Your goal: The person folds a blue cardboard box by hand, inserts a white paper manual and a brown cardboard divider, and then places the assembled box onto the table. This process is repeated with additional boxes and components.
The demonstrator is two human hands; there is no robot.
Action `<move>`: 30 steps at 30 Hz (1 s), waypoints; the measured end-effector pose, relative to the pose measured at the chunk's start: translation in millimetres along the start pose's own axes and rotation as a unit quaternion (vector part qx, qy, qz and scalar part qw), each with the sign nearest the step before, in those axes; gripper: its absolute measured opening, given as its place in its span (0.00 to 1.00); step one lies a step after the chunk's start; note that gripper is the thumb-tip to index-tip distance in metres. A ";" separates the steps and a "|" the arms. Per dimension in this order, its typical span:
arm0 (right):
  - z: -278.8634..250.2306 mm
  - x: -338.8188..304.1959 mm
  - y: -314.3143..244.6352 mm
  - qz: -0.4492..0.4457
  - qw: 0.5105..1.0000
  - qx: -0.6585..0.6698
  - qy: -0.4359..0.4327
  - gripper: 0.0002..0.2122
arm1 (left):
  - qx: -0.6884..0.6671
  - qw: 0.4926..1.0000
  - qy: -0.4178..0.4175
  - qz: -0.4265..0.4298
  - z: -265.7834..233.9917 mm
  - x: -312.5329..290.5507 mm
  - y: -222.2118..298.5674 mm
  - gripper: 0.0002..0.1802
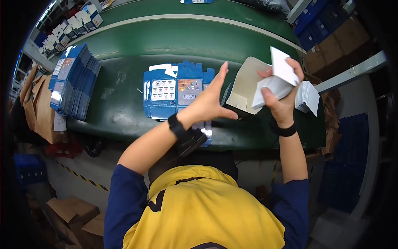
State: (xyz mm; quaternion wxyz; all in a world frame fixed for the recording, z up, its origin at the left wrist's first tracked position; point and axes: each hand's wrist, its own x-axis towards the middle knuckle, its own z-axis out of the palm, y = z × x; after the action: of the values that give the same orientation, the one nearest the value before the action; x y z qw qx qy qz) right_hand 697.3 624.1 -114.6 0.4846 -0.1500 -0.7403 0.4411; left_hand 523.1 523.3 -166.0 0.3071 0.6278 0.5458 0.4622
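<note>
In front of me stands an open box (pixel 248 76) with a pale inside and a dark outer side. My right hand (pixel 286 97) grips a folded white card (pixel 282 68) over the box's right side, its two panels spread apart at an angle. My left hand (pixel 209 99) is open beside the box's left edge, thumb and fingers apart, with nothing in it. Partly beneath my left hand and forearm lie flat blue printed cartons (pixel 161 108). A stack of white folded cards (pixel 306 98) stands just right of my right wrist.
A tall stack of flat blue cartons (pixel 74 85) stands on the green table (pixel 116 114) at the left. Farther back runs a pale rail (pixel 174 17), with made-up boxes (pixel 83 21) at the far left. Brown cardboard (pixel 45 112) hangs beside the left table end.
</note>
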 end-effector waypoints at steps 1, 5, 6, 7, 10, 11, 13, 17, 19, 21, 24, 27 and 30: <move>1.4 0.7 8.1 -0.014 0.999 -0.036 -0.038 0.37 | -0.019 1.000 -0.019 0.002 -0.1 8.7 -8.4 0.74; -2.1 -3.1 28.4 -0.106 0.971 -0.170 -0.133 0.39 | -0.108 0.992 -0.066 -0.020 6.5 24.2 -28.7 0.72; -2.1 -5.8 27.5 -0.125 0.965 -0.183 -0.142 0.39 | -0.057 0.995 -0.075 -0.017 8.0 25.2 -32.6 0.68; -3.8 -6.9 27.9 -0.125 0.964 -0.184 -0.142 0.39 | -0.007 0.996 -0.083 -0.012 9.3 26.3 -36.6 0.65; -11.7 -8.2 29.1 -0.093 0.962 -0.238 -0.098 0.39 | 0.022 0.997 -0.076 -0.020 5.9 18.8 -27.1 0.59; -13.3 -6.7 27.0 -0.111 0.953 -0.267 -0.086 0.39 | 0.035 0.996 -0.085 -0.024 6.0 16.7 -26.0 0.59; -12.2 -6.8 26.1 -0.150 0.942 -0.290 -0.082 0.39 | 0.029 0.995 -0.091 -0.026 7.0 15.5 -24.1 0.59; -9.2 -8.7 20.1 -0.115 0.931 -0.280 -0.203 0.36 | 0.019 0.994 -0.101 -0.038 6.6 16.7 -27.0 0.59; -12.0 -5.7 4.9 -0.120 0.902 -0.344 -0.232 0.35 | 0.023 0.994 -0.104 -0.038 5.5 17.0 -30.4 0.60; -16.3 -2.4 -8.1 -0.099 0.863 -0.416 -0.268 0.33 | 0.026 0.993 -0.107 -0.038 2.2 16.9 -29.8 0.60; -20.6 -2.9 -12.8 -0.084 0.853 -0.425 -0.290 0.32 | 0.040 0.991 -0.117 -0.054 -1.4 17.9 -28.7 0.60; -14.1 -3.1 -14.0 -0.085 0.853 -0.428 -0.286 0.32 | 0.050 0.991 -0.118 -0.036 1.1 19.5 -29.1 0.61; -3.3 -1.8 -6.7 -0.083 0.861 -0.422 -0.271 0.31 | 0.049 0.991 -0.117 -0.040 1.5 20.9 -29.7 0.61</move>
State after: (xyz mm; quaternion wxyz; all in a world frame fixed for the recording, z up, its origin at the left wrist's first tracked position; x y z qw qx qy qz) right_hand 702.4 620.8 -109.8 0.1895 -0.1527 -0.9676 0.0677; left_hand 512.1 550.1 -187.9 0.3556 0.6696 0.5528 0.3458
